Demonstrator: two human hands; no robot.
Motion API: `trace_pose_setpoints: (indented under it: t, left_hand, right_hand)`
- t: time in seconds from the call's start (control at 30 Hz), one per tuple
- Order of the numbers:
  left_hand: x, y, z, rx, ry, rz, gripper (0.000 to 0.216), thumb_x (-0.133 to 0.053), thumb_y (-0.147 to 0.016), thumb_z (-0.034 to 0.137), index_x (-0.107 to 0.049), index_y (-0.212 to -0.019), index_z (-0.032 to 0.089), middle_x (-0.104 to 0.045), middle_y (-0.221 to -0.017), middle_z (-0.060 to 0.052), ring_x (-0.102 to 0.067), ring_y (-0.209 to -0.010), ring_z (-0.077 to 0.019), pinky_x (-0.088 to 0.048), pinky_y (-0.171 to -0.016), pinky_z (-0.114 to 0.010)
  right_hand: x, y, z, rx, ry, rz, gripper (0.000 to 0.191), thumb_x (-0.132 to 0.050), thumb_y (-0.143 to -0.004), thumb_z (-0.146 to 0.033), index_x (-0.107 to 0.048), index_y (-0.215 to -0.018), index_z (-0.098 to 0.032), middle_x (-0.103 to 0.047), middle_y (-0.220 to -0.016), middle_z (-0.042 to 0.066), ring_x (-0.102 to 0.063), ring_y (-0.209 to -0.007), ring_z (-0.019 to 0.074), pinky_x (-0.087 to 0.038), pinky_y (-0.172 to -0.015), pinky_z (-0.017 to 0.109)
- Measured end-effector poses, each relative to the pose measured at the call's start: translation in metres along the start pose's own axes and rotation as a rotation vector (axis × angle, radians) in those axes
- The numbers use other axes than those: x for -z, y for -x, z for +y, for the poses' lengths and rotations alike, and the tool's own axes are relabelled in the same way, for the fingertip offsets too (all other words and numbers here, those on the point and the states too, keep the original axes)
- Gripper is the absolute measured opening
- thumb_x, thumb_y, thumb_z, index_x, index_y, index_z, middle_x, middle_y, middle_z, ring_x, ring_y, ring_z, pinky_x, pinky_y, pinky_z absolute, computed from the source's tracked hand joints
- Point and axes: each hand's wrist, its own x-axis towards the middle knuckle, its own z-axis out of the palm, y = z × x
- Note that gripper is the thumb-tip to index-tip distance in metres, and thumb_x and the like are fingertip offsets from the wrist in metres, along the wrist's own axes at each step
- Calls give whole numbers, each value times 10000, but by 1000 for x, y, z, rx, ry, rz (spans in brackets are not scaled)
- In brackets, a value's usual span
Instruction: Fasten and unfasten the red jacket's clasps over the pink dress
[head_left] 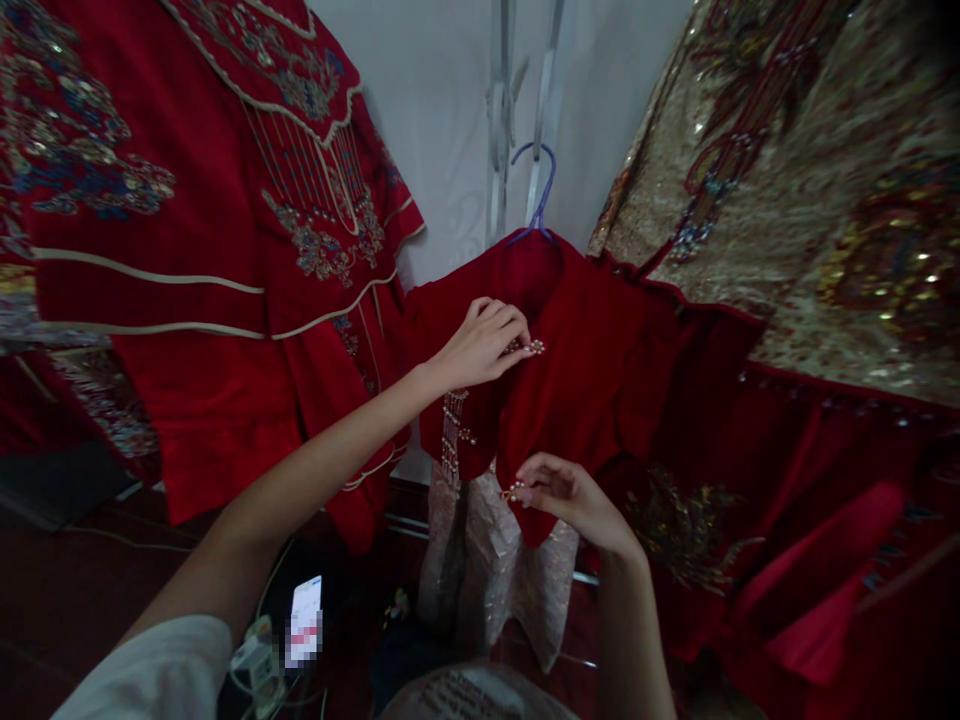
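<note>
Pinching the upper clasp (535, 347) of the hung jacket (600, 340), the left hand (480, 345) sits above the right hand (574, 497), whose fingers (534, 489) are closed on the lower clasp (513, 491).

Embroidered red robe (225, 250) hanging left of the metal pole (499, 130), gold sequined robe (810, 180) to its right, phone (305, 620) down below-left.

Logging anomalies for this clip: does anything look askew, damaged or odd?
No damage shows. The red jacket on the purple hanger hangs bunched and lopsided where the left hand and right hand pinch its front edge.
</note>
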Motion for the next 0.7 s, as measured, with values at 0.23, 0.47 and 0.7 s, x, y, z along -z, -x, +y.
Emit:
trace_pose_setpoints:
  t: [0.23,0.47,0.7]
  left_hand:
    - [-4,5,-12,-42,12,58,217,-437,-912,336,-613,-943,213,-664,-871,-13,-572,-883,-154,-236,-1080,-418]
    - [-3,6,-5,-11,-16,123,209,-410,-906,273,-604,-928,198,-635,-862,-24,-568,-879,-163,-239,-1094,-453]
    - [-15,7,9,303,-103,309,482,-521,-796,229,-390,-1244,108,-359,-1335,-190,-306,-1283,-320,-221,-1066,-548]
  right_hand:
    - [-1,-17,-51,169,100,187,247,-644,-787,-335,-622,-1005,-222,-631,-998,44,-588,-808,124,-504,-655,232]
    - [4,-63,-103,494,183,401,269,-621,-801,-383,-623,-1021,-226,-633,-1084,44,-590,-1029,167,-483,-925,353]
    - [-14,-116,-103,464,289,500,718,-468,-813,-635,-422,-1342,-152,-445,-1370,151,-350,-1331,291,-317,-1055,526]
